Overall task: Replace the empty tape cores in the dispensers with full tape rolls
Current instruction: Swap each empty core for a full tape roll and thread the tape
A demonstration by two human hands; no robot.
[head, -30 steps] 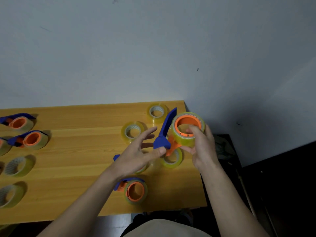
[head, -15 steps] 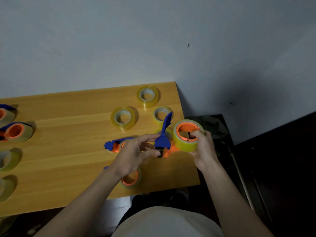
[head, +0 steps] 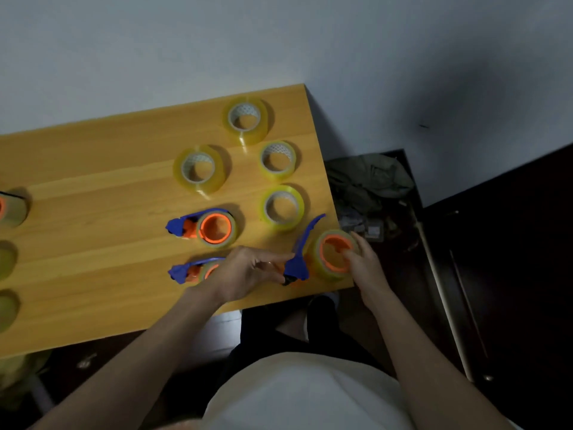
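Observation:
A blue and orange tape dispenser (head: 299, 259) with a full yellowish roll (head: 322, 268) on its orange hub sits at the table's front right corner. My right hand (head: 362, 262) grips the roll, fingers inside the hub. My left hand (head: 245, 271) pinches the dispenser's blue front end. Two more loaded dispensers lie to the left, one (head: 204, 226) in the open, the other (head: 189, 271) partly hidden under my left hand. Several loose tape rolls (head: 198, 169) lie behind them.
The wooden table (head: 93, 212) ends just right of the held dispenser, with a dark bag (head: 369, 178) on the floor beyond. More rolls and a dispenser (head: 11, 209) show at the left edge. A wall stands behind the table.
Both hands have lowered the dispenser from mid-air to the table's front right corner. The camera has tilted further down, so the table sits higher in view.

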